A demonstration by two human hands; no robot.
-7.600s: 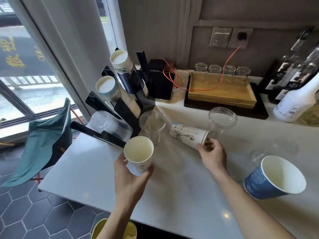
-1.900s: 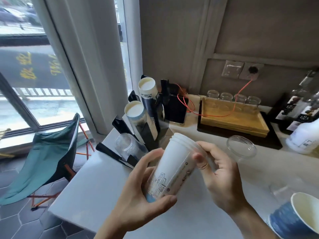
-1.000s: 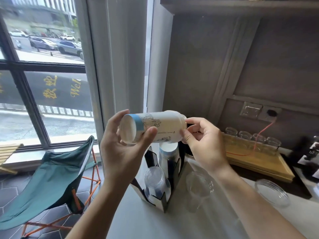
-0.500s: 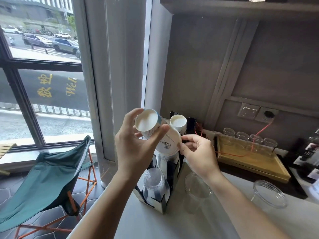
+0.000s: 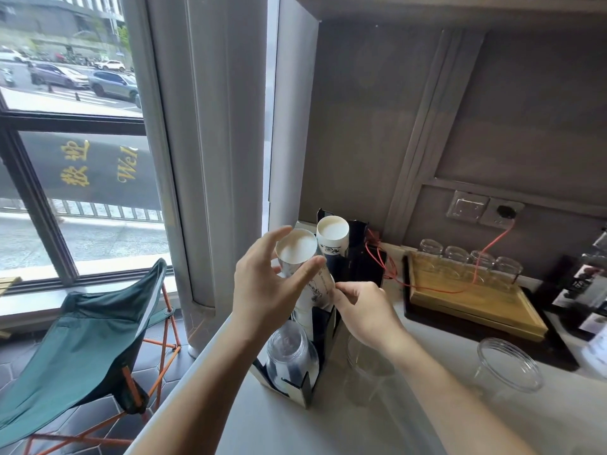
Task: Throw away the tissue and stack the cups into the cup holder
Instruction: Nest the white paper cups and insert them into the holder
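Paper cup, white and upside down, is being seated on the middle stack in the black cup holder. Left hand pinches its upturned base with thumb and fingers; right hand pinches the rim just beside. Next, likely a gentle push down to nest it; clear plastic cups wait beyond the right hand.

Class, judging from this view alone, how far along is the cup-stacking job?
Done: the black cup holder already carries clear plastic cups and a paper stack. In hand: the left hand and right hand are seating a white paper cup on the middle stack. Left: two clear cups on the white counter. No tissue is visible.
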